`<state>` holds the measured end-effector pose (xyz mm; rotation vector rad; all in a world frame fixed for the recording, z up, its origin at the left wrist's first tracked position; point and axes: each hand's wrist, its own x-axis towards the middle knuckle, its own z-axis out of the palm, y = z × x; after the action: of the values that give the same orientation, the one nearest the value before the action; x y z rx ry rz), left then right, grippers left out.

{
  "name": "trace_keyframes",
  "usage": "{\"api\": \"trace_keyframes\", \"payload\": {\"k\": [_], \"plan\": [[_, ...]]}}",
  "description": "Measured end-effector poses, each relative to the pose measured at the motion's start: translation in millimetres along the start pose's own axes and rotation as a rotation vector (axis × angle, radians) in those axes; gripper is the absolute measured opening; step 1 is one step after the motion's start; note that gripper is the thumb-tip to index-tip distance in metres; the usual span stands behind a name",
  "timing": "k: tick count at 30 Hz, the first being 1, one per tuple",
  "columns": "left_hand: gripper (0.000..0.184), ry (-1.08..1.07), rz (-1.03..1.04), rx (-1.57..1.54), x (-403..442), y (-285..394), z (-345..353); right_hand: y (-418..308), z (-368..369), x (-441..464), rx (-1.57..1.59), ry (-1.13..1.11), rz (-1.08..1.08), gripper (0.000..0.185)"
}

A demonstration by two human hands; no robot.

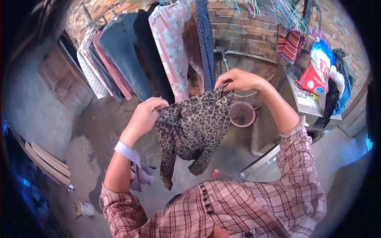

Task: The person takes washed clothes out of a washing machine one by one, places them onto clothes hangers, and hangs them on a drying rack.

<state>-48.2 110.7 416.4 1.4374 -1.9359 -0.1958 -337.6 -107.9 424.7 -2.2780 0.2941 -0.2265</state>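
A leopard-print garment (194, 123) hangs spread out between my two hands, its sleeves drooping down. My left hand (142, 119) pinches its upper edge on the left side. On the right, my right hand (240, 80) grips the other upper corner between thumb and fingers. A pale band circles my left wrist, and a light purple cloth (142, 174) dangles below that forearm. Behind the garment hangs a row of clothes, among them pink floral trousers (170, 43), dark grey trousers (119, 43) and a patterned dark blue piece (205, 47).
A pink basin (242, 114) sits behind the garment on the right. At the far right, a red, white and blue bag (317, 67) and clothes rest on a machine (303, 99). Hangers (285, 16) hang above. Wooden boards (47, 162) and a white bucket (85, 208) are at lower left.
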Motion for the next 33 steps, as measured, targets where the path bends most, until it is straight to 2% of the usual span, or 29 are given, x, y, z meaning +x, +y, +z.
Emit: {"api": "trace_keyframes", "payload": {"k": [1,2,4,7,10,11,14,15,18,19,22,24,26,29,33], "plan": [[0.035,-0.022,0.111,0.026,11.8,-9.5,-2.2,7.1,-6.0,6.4,0.034,-0.028,0.004,0.023],[0.035,-0.077,-0.007,-0.050,20.8,-15.1,-5.6,24.9,-12.3,15.0,0.034,-0.091,0.065,0.026],[0.033,-0.186,-0.224,-0.198,38.0,-18.7,-13.3,39.3,-22.8,29.8,-0.030,-0.095,-0.066,0.024],[0.023,-0.275,-0.457,-0.505,62.3,-15.1,-16.3,37.0,-38.5,42.5,0.242,-0.083,-0.085,0.020],[0.017,-0.220,-0.337,-0.260,79.1,-13.8,-3.9,27.8,-46.9,45.2,0.392,-0.004,-0.150,0.017],[0.023,-0.235,-0.462,-0.307,82.7,-22.1,-1.6,27.2,-50.3,44.1,0.374,0.005,-0.144,0.017],[0.021,-0.239,-0.497,-0.185,103.0,-10.4,-6.8,23.3,-63.7,40.6,0.352,0.044,-0.130,0.019],[0.017,-0.155,-0.271,-0.145,109.2,-20.7,-3.8,21.6,-68.5,37.5,0.369,0.068,-0.125,0.020],[0.013,0.120,0.026,-0.269,130.8,-23.8,-3.6,19.0,-84.0,30.4,0.343,0.127,-0.062,0.019],[0.010,0.119,-0.095,-0.334,135.1,-22.4,-8.3,17.3,-89.4,29.7,0.335,0.145,-0.033,0.018],[0.011,0.147,-0.002,-0.274,148.5,-21.9,-9.2,19.8,-101.6,34.1,0.329,0.214,-0.014,0.017],[0.013,0.166,0.186,-0.117,157.3,-27.4,-7.6,14.0,-106.7,37.6,0.321,0.287,-0.027,0.017],[0.016,0.077,0.211,-0.034,166.3,-25.0,-15.8,8.8,-108.7,40.7,0.353,0.309,0.003,0.017],[0.018,-0.019,0.067,-0.150,176.9,-47.7,-27.0,6.3,-108.7,46.3,0.272,0.292,0.066,0.020],[0.012,-0.203,-0.256,-0.903,187.3,-58.7,-50.5,-5.5,-112.1,59.1,0.146,0.242,0.077,0.027]]}}
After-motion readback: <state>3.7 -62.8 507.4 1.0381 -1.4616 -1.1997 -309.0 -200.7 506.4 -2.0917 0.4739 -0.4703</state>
